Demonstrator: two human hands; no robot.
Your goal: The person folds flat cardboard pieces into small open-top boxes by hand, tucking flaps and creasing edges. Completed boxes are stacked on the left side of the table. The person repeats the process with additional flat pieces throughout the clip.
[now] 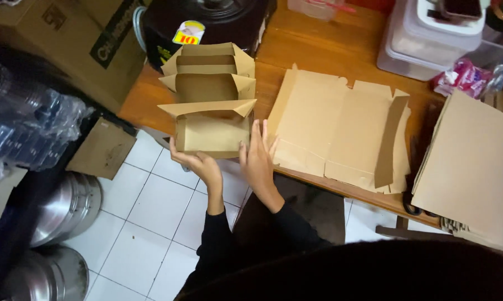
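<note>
Far left: clear plastic bottles, glossy, crinkled; steel pots on white tile floor; printed carton above.

Centre-left, tabletop edge: folded box, matte brown card, open-topped, pointed corner flaps, nearest of a row of folded boxes.

Left hand: fingers curled under the near bottom corner, gripping.

Right hand: fingers straight, pressed flat on the right wall, not clenched.

Step judged: squaring the box just formed, setting it with the row.

Centre-right: flat blanks, creased, notched; probably calls for lifting one off cleanly.

Right: stacked sheets; white plastic tub.
</note>
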